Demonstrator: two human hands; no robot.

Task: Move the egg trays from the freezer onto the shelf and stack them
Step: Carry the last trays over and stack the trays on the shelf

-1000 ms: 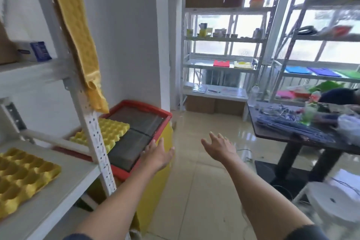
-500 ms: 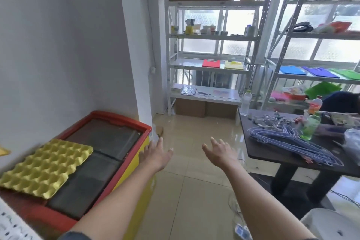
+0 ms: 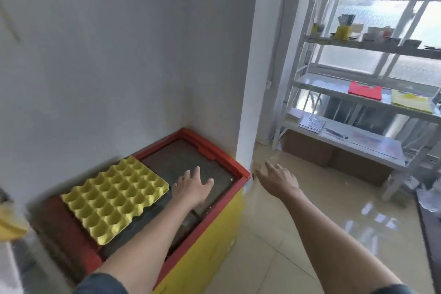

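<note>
A yellow egg tray [image 3: 114, 198] lies flat on the dark glass lid of the chest freezer [image 3: 212, 246], which has a red rim and yellow body. My left hand [image 3: 191, 186] hovers over the lid just right of the tray, fingers spread, holding nothing. My right hand [image 3: 276, 178] reaches out past the freezer's right corner above the floor, palm open and empty. A yellow scrap at the far left edge [image 3: 12, 224] is blurred; I cannot tell what it is.
A white pillar [image 3: 257, 79] stands right behind the freezer's far corner. White metal shelving [image 3: 358, 126] with red and yellow sheets, cups and papers fills the right side before the window. Beige floor tiles [image 3: 298, 234] spread out to the right of the freezer.
The view has swung left and closer to the freezer; the dark table has left the frame. My left hand moved from beside the freezer to above its lid, nearer the tray.
</note>
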